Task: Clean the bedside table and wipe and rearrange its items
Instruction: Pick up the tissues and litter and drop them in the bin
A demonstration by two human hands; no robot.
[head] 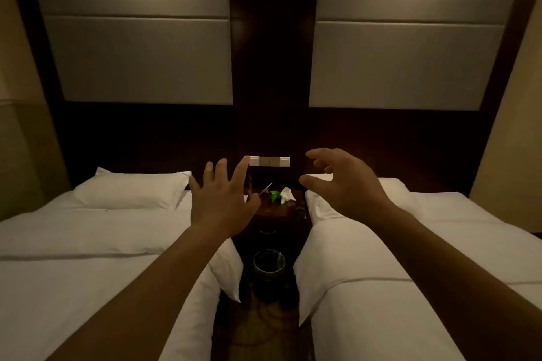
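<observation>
A dark wooden bedside table [274, 214] stands between two white beds, far ahead of me. On its top lie a crumpled white tissue [286, 195], a small green object [274, 196] and a thin clear wrapper [266, 187]. My left hand [221, 199] is stretched out in the air with fingers spread, covering the table's left part. My right hand [343, 182] is raised to the right of the table, fingers curled apart, holding nothing. Both hands are short of the table.
A round waste bin [269, 265] with a liner sits on the floor in the narrow gap below the table. White beds [88, 243] [440, 243] flank the gap. A switch panel [269, 161] is on the dark wall above the table. The room is dim.
</observation>
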